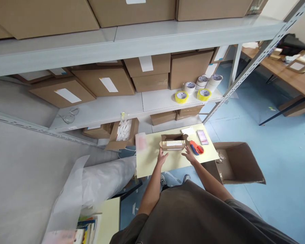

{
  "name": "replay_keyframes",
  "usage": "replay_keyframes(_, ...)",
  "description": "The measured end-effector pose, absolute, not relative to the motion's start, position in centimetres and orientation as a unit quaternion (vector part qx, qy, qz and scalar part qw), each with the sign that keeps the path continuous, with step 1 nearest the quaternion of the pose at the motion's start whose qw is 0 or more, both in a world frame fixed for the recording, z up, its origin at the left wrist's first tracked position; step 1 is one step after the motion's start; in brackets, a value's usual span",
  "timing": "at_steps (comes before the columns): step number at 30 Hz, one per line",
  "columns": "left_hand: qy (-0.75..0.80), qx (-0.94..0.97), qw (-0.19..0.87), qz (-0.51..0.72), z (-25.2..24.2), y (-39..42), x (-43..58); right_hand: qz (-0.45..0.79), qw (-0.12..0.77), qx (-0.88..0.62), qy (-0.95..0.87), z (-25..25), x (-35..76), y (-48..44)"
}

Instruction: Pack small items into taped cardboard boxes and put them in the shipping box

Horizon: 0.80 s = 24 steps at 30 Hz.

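Observation:
On the pale yellow table [152, 166] stands a small open cardboard box [173, 145] with a white label and shiny tape on its near side. My left hand [162, 157] is at the box's near left corner, fingers apart. Near its right corner is my right hand [189, 156], also with fingers spread and holding nothing. A red and blue tape dispenser [197, 148] lies just right of the box. Behind the dispenser is a pinkish packet [202, 137], blurred out. Whether my fingertips touch the box is hard to tell.
Shelves [117, 105] with cartons and tape rolls [181, 97] rise beyond the table. A large open carton [237, 162] stands on the floor at right. Wrapping material [104, 179] lies at left. An open box of white pieces [124, 130] sits on the lower shelf.

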State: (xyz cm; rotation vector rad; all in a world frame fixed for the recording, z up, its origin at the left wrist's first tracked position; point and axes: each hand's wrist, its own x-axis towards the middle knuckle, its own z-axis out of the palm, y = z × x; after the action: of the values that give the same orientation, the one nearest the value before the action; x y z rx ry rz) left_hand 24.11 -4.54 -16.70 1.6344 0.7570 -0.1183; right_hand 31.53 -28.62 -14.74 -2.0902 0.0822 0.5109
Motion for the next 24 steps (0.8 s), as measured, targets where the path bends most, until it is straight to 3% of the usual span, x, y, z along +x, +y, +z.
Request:
replay_keyframes(3, 0.325, 0.775, 0.541, 0.012, -15.1, -3.4, 24.2, 0.194, 0.497, -0.845, 0.034, -14.1, 32.1, -29.9)
replay_keyframes(7, 0.264, 0.864, 0.424, 0.058, -12.2, -2.3, 26.4, 0.099, 0.436, -0.894, -0.031, -11.2, 34.1, -29.9)
replay_keyframes(11, 0.093, 0.945, 0.311, -0.041, -10.1, -3.3, 30.8, 0.140, 0.358, -0.913, -0.135, -9.3, 36.6, -27.4)
replay_keyframes(16, 0.109, 0.972, 0.169, -0.122, -9.5, -4.2, 33.2, 0.114, 0.375, -0.895, -0.214, -10.9, 39.4, -25.2)
replay_keyframes(19, 0.105, 0.966, 0.186, -0.146, -9.5, -3.4, 32.7, 0.112, 0.374, -0.893, -0.222, -12.1, 40.8, -24.7)
replay_keyframes(24, 0.132, 0.926, 0.335, -0.114, -10.0, -2.2, 31.2, 0.158, 0.300, -0.918, -0.204, -12.7, 43.2, -23.2)
